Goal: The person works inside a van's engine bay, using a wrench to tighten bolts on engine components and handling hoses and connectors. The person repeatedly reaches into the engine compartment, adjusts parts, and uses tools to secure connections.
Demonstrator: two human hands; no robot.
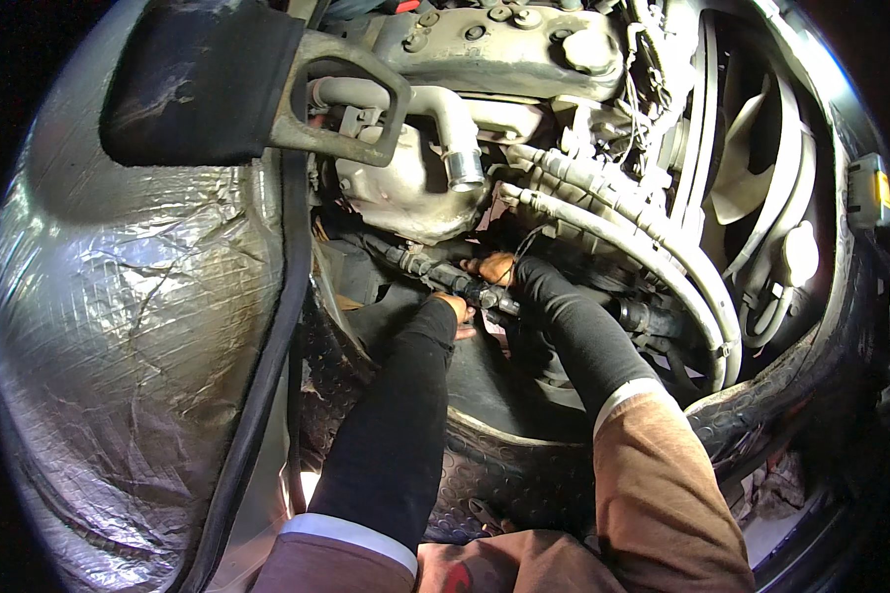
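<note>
Both my arms, in black sleeves, reach down into an engine bay. My left hand (457,307) is at the lower side of a dark, greasy rod-like part with a joint (490,296). Its fingers are bent and partly hidden; what they grip cannot be made out. Just beyond that part, my right hand (496,268) is closed, its fingertips pointing left. Whatever lies in those fingers is too small or covered. A thin black cable (530,237) loops up beside the right wrist. Above both hands hangs a dusty rounded metal housing (396,188).
Two pale hoses (653,242) curve along the right of my right arm. The engine's top cover (485,47) is at the far side, with fan blades (744,188) at right. A padded foil-covered panel (148,356) and a metal loop bracket (391,124) stand at left. Textured black trim (514,469) borders the near edge.
</note>
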